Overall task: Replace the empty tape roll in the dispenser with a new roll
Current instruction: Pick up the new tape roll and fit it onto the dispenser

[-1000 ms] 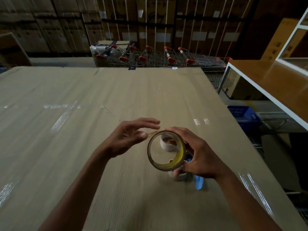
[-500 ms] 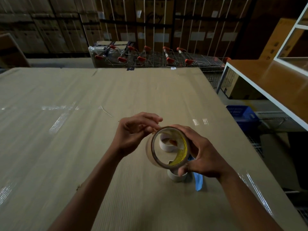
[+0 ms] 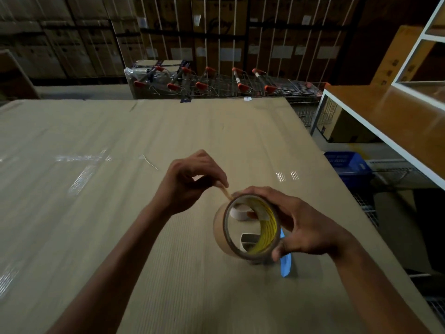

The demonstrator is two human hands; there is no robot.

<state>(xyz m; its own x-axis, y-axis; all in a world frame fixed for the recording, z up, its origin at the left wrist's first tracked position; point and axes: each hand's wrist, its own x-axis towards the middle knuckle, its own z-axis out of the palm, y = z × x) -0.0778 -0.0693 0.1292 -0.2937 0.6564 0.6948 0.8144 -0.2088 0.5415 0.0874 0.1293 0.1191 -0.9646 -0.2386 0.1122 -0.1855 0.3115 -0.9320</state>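
My right hand (image 3: 305,227) grips a new roll of clear brown tape (image 3: 222,233) with a yellow-printed core, held above the cardboard-covered table (image 3: 120,213). My left hand (image 3: 190,182) pinches the tape's loose end (image 3: 226,192) at the roll's top edge and lifts a short strip off it. Through the roll's hole a small white empty core (image 3: 238,211) shows on the table. The blue dispenser (image 3: 286,261) lies under my right hand, mostly hidden.
The table ends at the right by a blue crate (image 3: 346,165) and a white-framed wooden shelf (image 3: 397,126). A row of shopping trolleys (image 3: 216,85) stands behind the far edge, before stacked cartons. Shiny tape strips (image 3: 81,174) cross the cardboard on the left.
My left hand came to the roll's top edge, took hold of the tape end and pulled it up and left. My right hand tilted the roll slightly.
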